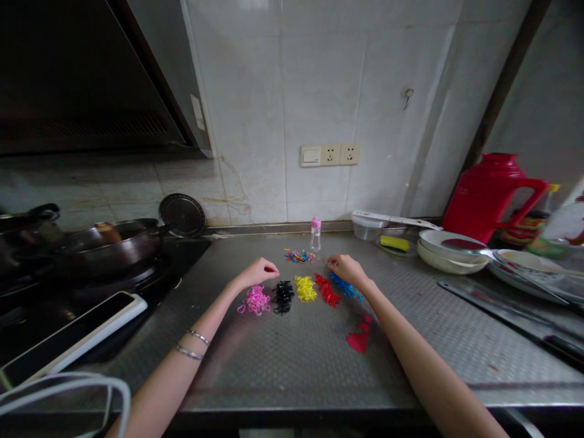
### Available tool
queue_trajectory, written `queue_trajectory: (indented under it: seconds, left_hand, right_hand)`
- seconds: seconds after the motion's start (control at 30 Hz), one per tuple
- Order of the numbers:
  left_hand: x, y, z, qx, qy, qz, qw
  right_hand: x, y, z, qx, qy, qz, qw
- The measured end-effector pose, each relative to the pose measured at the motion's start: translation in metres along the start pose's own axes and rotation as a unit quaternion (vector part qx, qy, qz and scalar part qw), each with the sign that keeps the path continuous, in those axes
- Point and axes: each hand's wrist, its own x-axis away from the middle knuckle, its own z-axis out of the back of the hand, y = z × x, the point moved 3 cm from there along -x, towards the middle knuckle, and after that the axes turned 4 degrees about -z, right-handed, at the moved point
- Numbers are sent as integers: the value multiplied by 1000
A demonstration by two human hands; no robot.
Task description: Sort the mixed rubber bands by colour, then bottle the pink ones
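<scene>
My left hand (259, 272) hovers just above a pile of pink rubber bands (256, 300), beside a pile of black bands (283, 296). Its fingers are curled together, and whatever they may hold is too small to see. Over the far edge of a pile of blue bands (347, 287) is my right hand (345, 267), fingertips pinched; I cannot make out anything between them. Yellow bands (305, 289) and red bands (327, 290) lie in piles between the hands. Behind them sit a small heap of mixed-colour bands (297, 256) and a clear bottle (316, 236) with a pink cap.
Red heart-shaped pieces (359, 337) lie on the metal counter (283, 365). Pans (109, 246) on the stove and a white-cased device (77, 331) with a cable are at left. Bowls (449, 258), a knife (497, 313), a yellow sponge (394, 244) and a red thermos (483, 198) stand right.
</scene>
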Motion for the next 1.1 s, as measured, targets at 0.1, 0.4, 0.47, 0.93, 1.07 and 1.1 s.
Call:
queue_trajectory:
  seconds: [0.1,0.4,0.47,0.93,1.07,1.1]
  left_hand:
    - [-1,-11,4,27,52,20,998]
    - [1,-20,12,44,142,40,988]
    - [1,-21,11,39,139,42,989]
    - [1,-26,7,22,134,43,990]
    - [0,-28,7,11,134,35,990]
    - [0,-29,7,6,132,31,991]
  right_hand:
    - [-1,0,-1,-12,19,19,1000]
    - [-23,-3,-17,-86,24,15,996]
    - [-29,-9,-21,-90,20,22,995]
    - [-56,-40,-38,-33,-17,25,999]
    - [-57,-41,-40,-23,-20,14,999]
    - [-58,-41,-40,-25,-20,12,999]
